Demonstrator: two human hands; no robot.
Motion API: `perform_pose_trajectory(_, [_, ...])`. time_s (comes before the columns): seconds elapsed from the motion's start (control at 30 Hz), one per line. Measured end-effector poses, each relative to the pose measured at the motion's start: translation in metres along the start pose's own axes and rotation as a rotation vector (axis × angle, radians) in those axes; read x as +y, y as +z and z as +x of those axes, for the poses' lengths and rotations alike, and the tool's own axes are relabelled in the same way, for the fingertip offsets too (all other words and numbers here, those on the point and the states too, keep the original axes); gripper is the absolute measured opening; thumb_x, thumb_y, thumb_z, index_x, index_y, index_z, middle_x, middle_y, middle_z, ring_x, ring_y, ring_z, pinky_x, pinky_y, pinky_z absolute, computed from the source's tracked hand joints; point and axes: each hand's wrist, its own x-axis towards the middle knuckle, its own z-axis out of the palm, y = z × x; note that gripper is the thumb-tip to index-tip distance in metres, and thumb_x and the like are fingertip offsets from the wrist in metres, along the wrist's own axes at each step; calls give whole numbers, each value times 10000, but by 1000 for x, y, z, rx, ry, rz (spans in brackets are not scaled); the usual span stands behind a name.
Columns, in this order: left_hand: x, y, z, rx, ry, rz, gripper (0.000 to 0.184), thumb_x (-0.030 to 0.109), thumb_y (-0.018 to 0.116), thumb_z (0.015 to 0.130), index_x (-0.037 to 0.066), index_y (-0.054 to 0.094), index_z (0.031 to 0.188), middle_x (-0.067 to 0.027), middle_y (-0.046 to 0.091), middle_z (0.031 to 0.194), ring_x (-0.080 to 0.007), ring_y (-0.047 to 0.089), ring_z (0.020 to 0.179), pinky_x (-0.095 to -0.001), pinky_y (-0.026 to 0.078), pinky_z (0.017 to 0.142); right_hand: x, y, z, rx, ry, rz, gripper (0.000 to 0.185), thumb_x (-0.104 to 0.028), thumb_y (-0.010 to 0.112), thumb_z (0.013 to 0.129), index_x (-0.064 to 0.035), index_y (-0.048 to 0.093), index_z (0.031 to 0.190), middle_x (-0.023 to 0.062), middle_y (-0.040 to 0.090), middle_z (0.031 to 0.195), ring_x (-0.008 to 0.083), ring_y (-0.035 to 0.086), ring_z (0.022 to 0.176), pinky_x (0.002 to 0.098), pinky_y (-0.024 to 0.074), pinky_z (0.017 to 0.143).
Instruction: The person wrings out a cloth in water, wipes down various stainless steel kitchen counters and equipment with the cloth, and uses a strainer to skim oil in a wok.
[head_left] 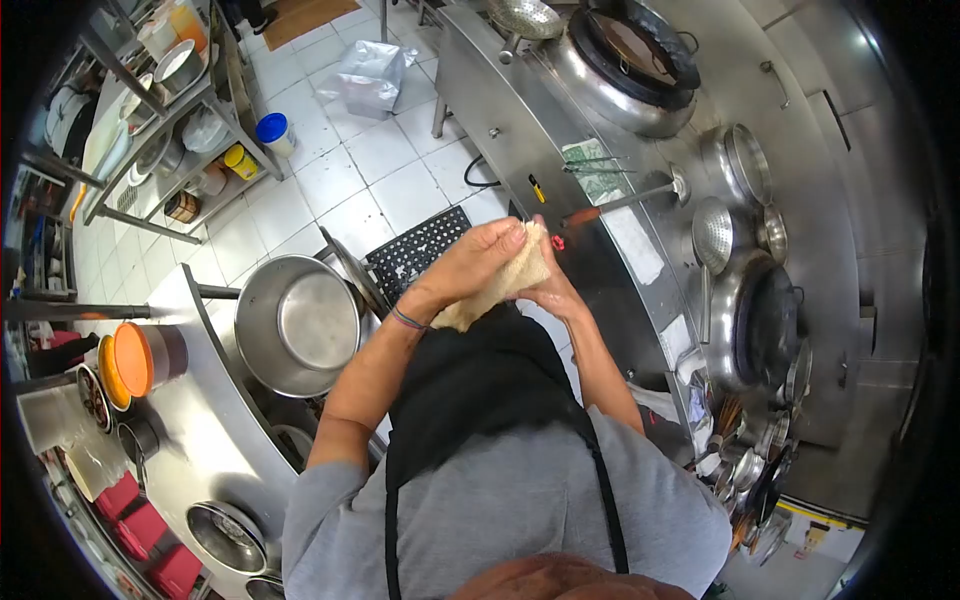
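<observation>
A beige cloth (497, 288) is bunched between my two hands in front of my black apron. My left hand (482, 252) grips it from the left, with the thumb on top near its upper end. On the other side, my right hand (552, 288) is wrapped against the cloth, its fingers partly hidden behind it. The lower end of the cloth hangs loose below my left wrist. Just right of my hands, a ladle (640, 198) with a reddish handle lies across the steel stove edge.
A large steel pot (298, 325) stands at left beside the steel counter (215, 410). Along the stove at right sit a big wok (635, 50), a perforated skimmer (711, 235) and another wok (770, 320). A black perforated mat (420, 250) lies on the tiled floor ahead.
</observation>
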Motion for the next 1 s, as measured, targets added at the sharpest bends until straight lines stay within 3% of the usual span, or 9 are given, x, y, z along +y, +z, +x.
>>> perform_pose_trajectory(0.27, [80, -45, -14, 311, -9, -450, 478, 470, 436, 1051, 46, 605, 1195, -52, 685, 1074, -134, 660, 956, -286, 543, 877, -56, -25, 15, -335, -19, 533, 564, -68, 712, 863, 52, 497, 1371, 158, 602, 1313, 232, 588, 1220, 389, 476, 1031])
perform_pose_trajectory(0.3, [66, -89, -7, 26, 21, -550, 714, 630, 356, 1005, 11, 559, 1298, -151, 649, 1239, -227, 639, 1141, -369, 520, 1001, -85, -24, 10, -302, -126, 672, 553, -92, 693, 880, 48, 488, 1375, 163, 628, 1271, 239, 601, 1207, 399, 489, 1021])
perform_pose_trajectory(0.43, [9, -76, 2, 286, -165, -815, 1006, 803, 276, 902, -49, 459, 1405, -214, 558, 1360, -308, 523, 1304, -463, 436, 1098, -74, -42, 37, -285, 10, 1179, 886, -682, 485, 923, -48, 325, 1521, 191, 379, 1539, 354, 354, 1429, 557, 300, 1155])
perform_pose_trajectory(0.53, [-52, -72, -4, 295, -229, -686, 840, 683, 396, 966, -48, 493, 1368, -186, 595, 1314, -288, 563, 1252, -449, 457, 1065, -16, -27, 45, -113, 308, 1193, 953, -786, 423, 883, -86, 344, 1524, 147, 389, 1548, 334, 352, 1430, 545, 274, 1163])
perform_pose_trajectory(0.57, [-63, -71, -4, 330, -245, -578, 801, 649, 424, 981, -53, 501, 1356, -180, 606, 1298, -282, 573, 1235, -442, 465, 1052, 5, -21, 46, -292, 318, 1332, 872, -730, 412, 928, -64, 390, 1491, 139, 451, 1506, 317, 410, 1397, 521, 318, 1144])
perform_pose_trajectory(0.73, [-104, -87, -12, 629, -420, -100, 639, 487, 482, 1024, -88, 523, 1300, -179, 647, 1199, -253, 607, 1138, -393, 509, 923, 57, -29, 54, -87, 311, 599, 420, -211, 520, 1024, 0, 481, 1385, 151, 582, 1333, 249, 587, 1199, 380, 476, 1007])
perform_pose_trajectory(0.87, [-138, -105, -24, 884, -429, 182, 592, 305, 602, 984, -145, 443, 1333, -224, 642, 1189, -279, 605, 1135, -382, 491, 947, 79, -46, 61, 344, 310, 385, 562, 10, 603, 917, 43, 378, 1431, 162, 605, 1237, 230, 612, 1109, 338, 488, 956])
perform_pose_trajectory(0.93, [-147, -104, -19, 1067, -448, 383, 598, 160, 684, 918, -134, 415, 1364, -247, 629, 1228, -291, 606, 1150, -382, 473, 989, 79, -47, 54, 196, 220, 255, 683, 52, 640, 861, 24, 331, 1468, 172, 588, 1258, 237, 598, 1135, 343, 479, 968])
perform_pose_trajectory(1.0, [-130, -81, -28, 810, -185, 594, 632, 134, 728, 869, -53, 430, 1394, -212, 637, 1215, -295, 623, 1130, -383, 485, 982, 75, -50, 44, 43, 45, -156, 879, 53, 735, 785, -54, 274, 1526, 183, 531, 1387, 273, 558, 1234, 380, 462, 1035])
